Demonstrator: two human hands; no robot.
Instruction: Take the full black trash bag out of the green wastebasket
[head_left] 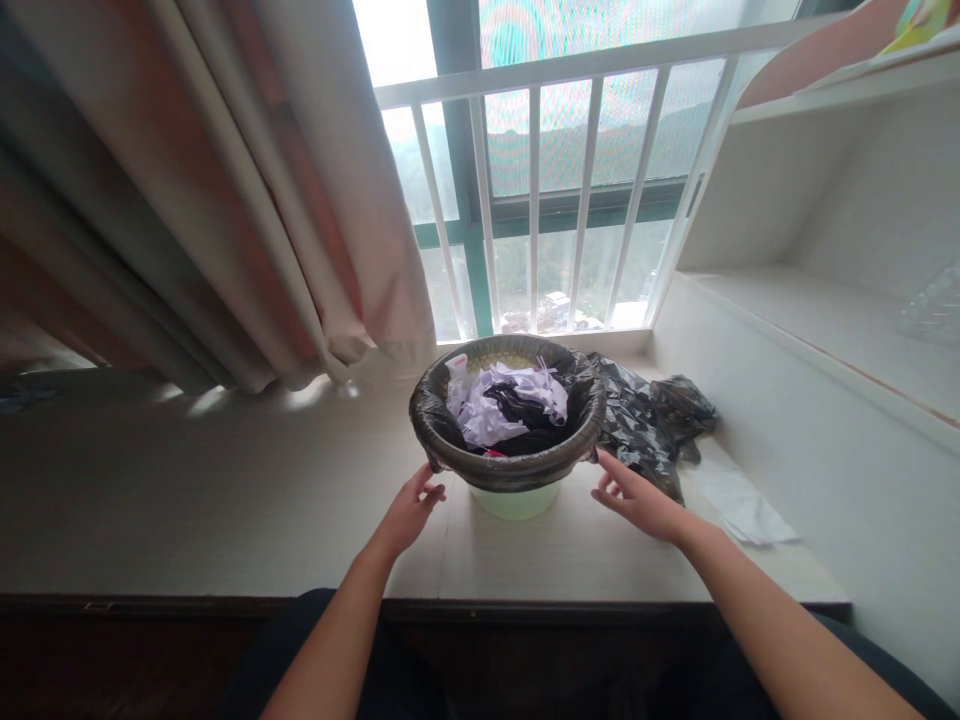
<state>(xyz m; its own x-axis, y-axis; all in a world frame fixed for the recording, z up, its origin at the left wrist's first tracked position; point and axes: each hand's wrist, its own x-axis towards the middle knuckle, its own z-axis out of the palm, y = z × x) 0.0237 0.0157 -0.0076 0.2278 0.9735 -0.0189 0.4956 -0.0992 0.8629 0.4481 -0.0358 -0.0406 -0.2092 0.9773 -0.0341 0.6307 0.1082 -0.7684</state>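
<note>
While both of our hands sit at the front of the bin [516, 495], neither one has a grip on it yet. The bin, a pale green tub lined with a black bag [450, 440], stands on the bench [225, 490] directly below the window [555, 200]. The bag's edge is folded over the bin's rim all the way round, so we judge the lining to be in place and undisturbed. Inside the bin lie crumpled paper scraps [495, 405] and some dark waste; it looks roughly full to the rim.

Our left hand [411, 510] is just left of the bin, fingers [431, 492] loosely apart and close to the folded edge; we cannot tell whether they touch it. Our right hand [637, 500] is just right of the bin, fingers apart and empty, the tips reaching the rim.

Behind and right of the bin lies a second, loose black bag [652, 420], crumpled on the bench. Further right of the bin, a sheet of white paper [742, 505] lies flat. A curtain [225, 200] hangs left of the bin.

We judge the work as barely begun: the bag is neither lifted nor gathered.
</note>
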